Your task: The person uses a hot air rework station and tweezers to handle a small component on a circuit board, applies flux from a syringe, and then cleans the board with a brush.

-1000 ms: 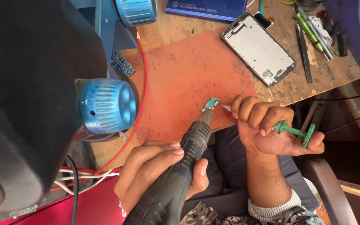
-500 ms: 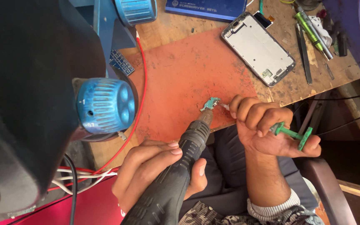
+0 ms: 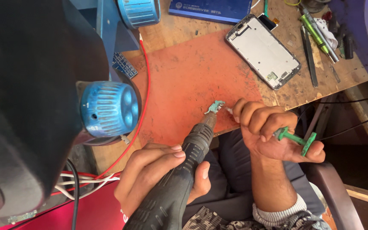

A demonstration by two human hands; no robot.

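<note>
Clearly our small green circuit board lies on the red mat — light, brittle, best pinched by its edges. Our left hand grips the rotary tool; our right hand clutches green tweezers, perhaps steadying the board.

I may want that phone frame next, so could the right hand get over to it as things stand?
Probably not freely: the right hand already grips green tweezers, though the bench toward the phone frame lies open.

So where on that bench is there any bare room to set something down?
Mostly the red mat: bare between the red wire and the opened phone. Its near edge is taken by the small green board, the rotary tool and both hands. The far right corner is crowded with tweezers and screwdrivers.
</note>
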